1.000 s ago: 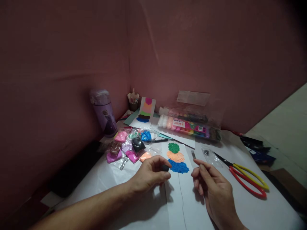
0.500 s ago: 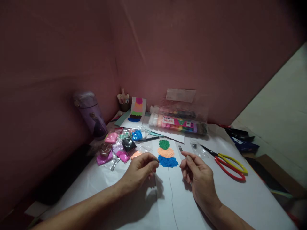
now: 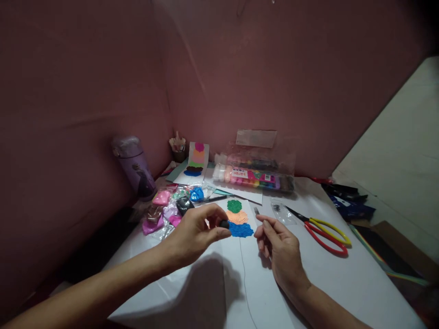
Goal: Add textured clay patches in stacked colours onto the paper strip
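My left hand [image 3: 197,230] pinches a small lump of black clay [image 3: 224,224] between thumb and fingers, just left of a clay picture on white paper [image 3: 240,256]. That picture has a green patch [image 3: 234,205], an orange patch [image 3: 237,216] and a blue patch [image 3: 242,230] stacked in a column. My right hand [image 3: 277,244] holds a small fork [image 3: 258,213] with its prongs up, right of the patches.
Several small bags of coloured clay [image 3: 171,208] lie at the left. A purple bottle [image 3: 135,167] stands by the wall. A finished clay card [image 3: 196,157], a clay pack [image 3: 254,176], and red and yellow scissors [image 3: 324,230] are around.
My left hand has lifted a little and moved right, and the black clay lump now shows at its fingertips. The right hand has stayed put with the fork.
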Available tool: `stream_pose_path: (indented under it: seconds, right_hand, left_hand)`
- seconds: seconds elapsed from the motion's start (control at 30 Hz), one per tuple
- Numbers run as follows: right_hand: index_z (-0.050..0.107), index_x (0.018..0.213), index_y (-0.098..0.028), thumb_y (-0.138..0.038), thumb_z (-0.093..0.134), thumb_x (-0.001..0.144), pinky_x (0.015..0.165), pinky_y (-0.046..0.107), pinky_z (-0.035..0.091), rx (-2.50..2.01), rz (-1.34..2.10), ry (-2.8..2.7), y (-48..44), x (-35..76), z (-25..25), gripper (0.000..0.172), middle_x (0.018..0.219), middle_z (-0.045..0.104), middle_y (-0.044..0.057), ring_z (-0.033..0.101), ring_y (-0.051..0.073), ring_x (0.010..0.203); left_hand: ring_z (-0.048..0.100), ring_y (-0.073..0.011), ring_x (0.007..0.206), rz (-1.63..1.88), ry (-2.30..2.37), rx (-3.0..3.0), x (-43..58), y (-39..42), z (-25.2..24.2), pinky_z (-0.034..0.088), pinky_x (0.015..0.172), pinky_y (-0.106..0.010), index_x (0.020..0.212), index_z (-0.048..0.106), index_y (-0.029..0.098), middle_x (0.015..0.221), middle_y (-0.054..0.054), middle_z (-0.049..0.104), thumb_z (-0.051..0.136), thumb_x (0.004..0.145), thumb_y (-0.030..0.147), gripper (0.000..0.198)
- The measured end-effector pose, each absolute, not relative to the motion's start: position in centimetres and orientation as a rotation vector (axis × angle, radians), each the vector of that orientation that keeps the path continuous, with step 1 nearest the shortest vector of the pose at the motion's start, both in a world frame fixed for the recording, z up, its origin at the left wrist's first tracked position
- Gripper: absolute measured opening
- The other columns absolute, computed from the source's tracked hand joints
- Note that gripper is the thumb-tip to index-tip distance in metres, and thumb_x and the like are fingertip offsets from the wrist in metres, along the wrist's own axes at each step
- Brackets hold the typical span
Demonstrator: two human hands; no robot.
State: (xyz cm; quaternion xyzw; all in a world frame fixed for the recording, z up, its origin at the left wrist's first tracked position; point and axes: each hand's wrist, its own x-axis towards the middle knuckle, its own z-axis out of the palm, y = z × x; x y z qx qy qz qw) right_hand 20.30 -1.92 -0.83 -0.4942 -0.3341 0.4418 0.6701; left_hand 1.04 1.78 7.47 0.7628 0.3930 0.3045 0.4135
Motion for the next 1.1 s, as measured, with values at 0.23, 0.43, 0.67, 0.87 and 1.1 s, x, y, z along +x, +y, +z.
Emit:
stream_pose_path:
  seconds: [0.23,0.43,0.67,0.87,1.1]
  right_hand:
    - [0.063,0.095,-0.017,-0.043,0.065,0.077,0.03,0.016,0.029,-1.112,0.987,-0.777,-1.8,20.6,-1.0,0.033,0.059,0.058,-0.003,0.042,0.007,0.037]
    - [0.063,0.095,-0.016,-0.042,0.065,0.077,0.03,0.014,0.029,-1.127,1.014,-0.769,-1.6,20.7,-0.9,0.031,0.058,0.057,-0.004,0.041,0.005,0.037]
    - [0.063,0.097,-0.017,-0.039,0.061,0.082,0.032,0.013,0.03,-1.126,1.037,-0.797,-1.4,20.9,-1.2,0.027,0.06,0.058,-0.003,0.042,0.004,0.038]
    - [0.061,0.103,-0.018,-0.041,0.059,0.083,0.03,0.016,0.036,-1.208,0.977,-0.869,-2.0,20.2,-0.9,0.031,0.065,0.06,-0.002,0.04,0.005,0.036]
    - [0.06,0.105,-0.02,-0.041,0.055,0.086,0.038,0.017,0.041,-1.308,0.848,-0.996,-2.4,20.2,0.5,0.029,0.071,0.065,0.002,0.051,0.011,0.056]
  left_hand:
    - [0.052,-0.0174,0.08,0.7,0.876,2.235,4.0,2.5,1.8,0.038,0.066,-0.027,0.092,0.062,0.016,0.087,-0.006,0.061,0.055,0.066,0.0,0.031]
    - [0.05,-0.021,0.082,0.739,0.971,2.344,5.1,2.2,-0.3,0.037,0.071,-0.032,0.081,0.059,0.017,0.083,-0.006,0.061,0.064,0.069,0.011,0.014]
    - [0.049,-0.0232,0.084,0.791,0.906,2.391,4.6,2.6,-0.3,0.037,0.073,-0.036,0.099,0.063,0.018,0.09,-0.01,0.06,0.063,0.074,0.019,0.025]
    - [0.051,-0.0203,0.072,0.816,0.558,2.4,3.9,0.5,0.3,0.037,0.069,-0.034,0.085,0.067,0.02,0.076,-0.01,0.062,0.047,0.086,0.018,0.02]
    - [0.052,-0.0207,0.073,0.68,0.322,2.037,4.8,-1.0,-0.5,0.037,0.069,-0.032,0.074,0.065,0.022,0.078,-0.011,0.062,0.065,0.074,0.033,0.011]
